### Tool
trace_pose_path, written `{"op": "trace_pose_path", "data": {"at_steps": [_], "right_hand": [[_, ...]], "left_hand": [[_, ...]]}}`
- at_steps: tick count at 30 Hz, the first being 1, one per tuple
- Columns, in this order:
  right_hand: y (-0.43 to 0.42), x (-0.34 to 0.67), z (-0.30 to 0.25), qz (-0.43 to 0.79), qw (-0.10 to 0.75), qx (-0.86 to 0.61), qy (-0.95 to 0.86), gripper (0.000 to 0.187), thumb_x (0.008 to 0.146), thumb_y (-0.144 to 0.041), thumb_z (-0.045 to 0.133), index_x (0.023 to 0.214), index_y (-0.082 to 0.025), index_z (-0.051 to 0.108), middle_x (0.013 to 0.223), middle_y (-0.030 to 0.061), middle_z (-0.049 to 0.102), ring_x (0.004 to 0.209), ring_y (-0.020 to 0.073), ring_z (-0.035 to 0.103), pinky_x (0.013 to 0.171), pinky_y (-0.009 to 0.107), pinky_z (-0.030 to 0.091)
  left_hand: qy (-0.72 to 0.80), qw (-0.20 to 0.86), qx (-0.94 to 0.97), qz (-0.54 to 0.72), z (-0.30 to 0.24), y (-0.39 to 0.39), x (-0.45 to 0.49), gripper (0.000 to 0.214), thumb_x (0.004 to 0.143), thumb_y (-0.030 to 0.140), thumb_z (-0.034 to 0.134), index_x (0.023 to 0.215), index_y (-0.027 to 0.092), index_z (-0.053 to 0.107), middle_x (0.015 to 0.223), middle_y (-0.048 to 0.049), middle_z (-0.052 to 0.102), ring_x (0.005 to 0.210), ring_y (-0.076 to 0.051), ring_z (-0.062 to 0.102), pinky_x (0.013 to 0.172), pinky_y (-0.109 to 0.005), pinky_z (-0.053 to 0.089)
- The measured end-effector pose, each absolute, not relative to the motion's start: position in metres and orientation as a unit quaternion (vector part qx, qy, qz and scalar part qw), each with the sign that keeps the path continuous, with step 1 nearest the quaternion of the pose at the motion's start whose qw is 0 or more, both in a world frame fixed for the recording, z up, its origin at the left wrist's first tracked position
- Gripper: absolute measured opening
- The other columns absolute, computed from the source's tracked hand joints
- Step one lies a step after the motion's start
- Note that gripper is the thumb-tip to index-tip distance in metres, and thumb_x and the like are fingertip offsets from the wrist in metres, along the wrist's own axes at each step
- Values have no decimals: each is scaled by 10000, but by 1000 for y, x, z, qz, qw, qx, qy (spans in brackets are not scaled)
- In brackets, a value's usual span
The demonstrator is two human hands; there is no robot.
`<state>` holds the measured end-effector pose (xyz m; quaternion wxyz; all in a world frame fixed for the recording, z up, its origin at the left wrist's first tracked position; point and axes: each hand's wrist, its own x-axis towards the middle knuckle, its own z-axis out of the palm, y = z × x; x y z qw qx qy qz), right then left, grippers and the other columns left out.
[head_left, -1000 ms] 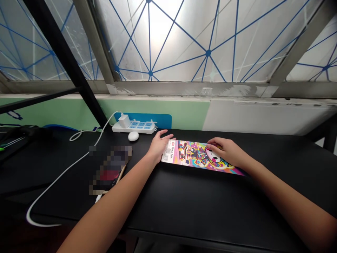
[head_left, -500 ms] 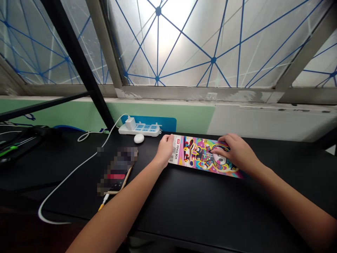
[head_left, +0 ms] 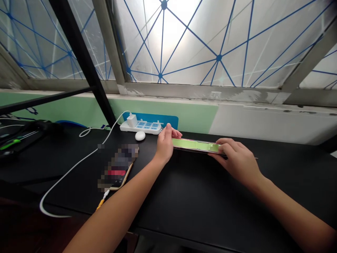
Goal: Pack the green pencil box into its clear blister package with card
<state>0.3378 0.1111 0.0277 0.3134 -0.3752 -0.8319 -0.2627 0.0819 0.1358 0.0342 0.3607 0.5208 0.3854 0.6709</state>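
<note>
A long flat pencil box [head_left: 196, 144] is held level just above the black desk, its narrow light-green side facing me. My left hand [head_left: 166, 144] grips the left end, thumb upward and fingers behind it. At the other end my right hand [head_left: 235, 154] is closed around the box, thumb below and fingers on top and in front. The printed cartoon face of the box is turned out of my sight.
On the left of the desk [head_left: 200, 200] lies a phone [head_left: 126, 172], partly pixelated, with a cable plugged in. Behind it are a small white rounded case [head_left: 140, 136] and a white power strip [head_left: 147, 127]. A black metal post [head_left: 81, 63] rises at left.
The pencil box has been tipped, so its colourful printed face gives way to the green narrow side. My right hand has shifted from lying over the face to gripping the right end.
</note>
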Motion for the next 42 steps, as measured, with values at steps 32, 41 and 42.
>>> {"op": "trace_pose_path", "data": {"at_steps": [32,41,42], "right_hand": [[134,351,9,127,170,-468,-858,863,757,-641,687,1461,-250,377,1454,160,486,1263,385,527,1013,552,457],[139,366,30,68,245,-477,-841,653,747,-657,695,1234,-242,563,1274,124,642,1146,357,606,960,541,487],[139,367,30,60,255,-482,-836,626,738,-657,705,1188,-240,580,1223,120,665,1107,353,623,937,544,498]], "left_hand": [[451,24,884,117,23,134,64,883,715,720,691,1422,240,469,1279,-120,585,1163,-327,511,978,-449,386],[408,-123,887,179,26,131,77,836,743,587,768,1435,234,460,1363,-161,517,1250,-342,446,1107,-522,239],[404,-131,887,181,25,130,78,841,747,592,763,1441,230,457,1376,-168,507,1261,-347,438,1113,-529,228]]}}
